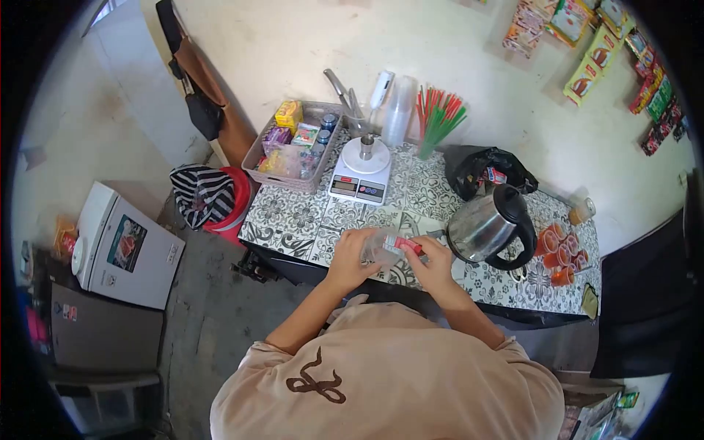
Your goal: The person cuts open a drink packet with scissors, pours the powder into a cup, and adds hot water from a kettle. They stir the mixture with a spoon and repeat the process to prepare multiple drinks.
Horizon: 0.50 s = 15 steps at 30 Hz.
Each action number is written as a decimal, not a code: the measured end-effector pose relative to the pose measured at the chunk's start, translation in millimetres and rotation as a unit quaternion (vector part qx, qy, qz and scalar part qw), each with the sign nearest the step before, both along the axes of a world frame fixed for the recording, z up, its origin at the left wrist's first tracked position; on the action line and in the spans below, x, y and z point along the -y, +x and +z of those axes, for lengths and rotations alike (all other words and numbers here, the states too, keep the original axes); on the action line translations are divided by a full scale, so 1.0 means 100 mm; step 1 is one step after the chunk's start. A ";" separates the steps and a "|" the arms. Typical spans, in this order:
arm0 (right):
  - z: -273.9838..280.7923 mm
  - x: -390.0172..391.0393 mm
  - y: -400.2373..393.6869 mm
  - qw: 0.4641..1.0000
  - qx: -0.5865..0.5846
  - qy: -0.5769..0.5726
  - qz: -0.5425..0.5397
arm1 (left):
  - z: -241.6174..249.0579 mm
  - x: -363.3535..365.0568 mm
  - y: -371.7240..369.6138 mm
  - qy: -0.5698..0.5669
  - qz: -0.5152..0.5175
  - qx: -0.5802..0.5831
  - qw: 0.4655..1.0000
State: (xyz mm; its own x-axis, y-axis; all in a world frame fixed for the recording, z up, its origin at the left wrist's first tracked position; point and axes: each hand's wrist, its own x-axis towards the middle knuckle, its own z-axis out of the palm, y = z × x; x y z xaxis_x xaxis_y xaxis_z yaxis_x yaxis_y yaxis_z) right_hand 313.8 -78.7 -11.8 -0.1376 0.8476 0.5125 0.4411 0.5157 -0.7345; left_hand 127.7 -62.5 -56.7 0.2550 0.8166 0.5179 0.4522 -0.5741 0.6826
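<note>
My left hand (348,258) is wrapped round a clear plastic cup (375,248) at the front edge of the tiled counter. At the cup's right side, my right hand (434,262) pinches a small red-and-white sachet (406,245). Whether the sachet is torn open is too small to tell. Just right of my right hand stands a steel electric kettle (475,231) with a black lid and handle. Behind my hands, a white digital kitchen scale (357,187) carries a small metal cup (367,147).
A basket (292,181) of packets and jars stands back left. Stacked clear cups (400,110), red and green straws (438,121) and a black plastic bag (469,165) line the back. Several cups of orange-red contents (563,255) sit right. Sachet strips (587,73) hang on the wall.
</note>
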 end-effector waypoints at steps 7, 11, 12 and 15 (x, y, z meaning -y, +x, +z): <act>-0.46 -0.25 0.07 0.975 -0.108 -0.185 0.051 | -0.07 0.03 -0.12 -0.005 0.062 -0.036 0.997; -0.60 -0.37 0.14 0.905 -0.288 -0.293 0.109 | -0.15 0.02 -0.11 -0.020 0.116 0.012 0.993; -0.58 -0.38 0.15 0.901 -0.298 -0.299 0.101 | -0.15 0.01 -0.11 -0.023 0.122 0.019 0.992; -0.72 -0.42 0.14 0.881 -0.329 -0.316 0.129 | -0.13 0.00 -0.09 -0.032 0.138 0.037 0.989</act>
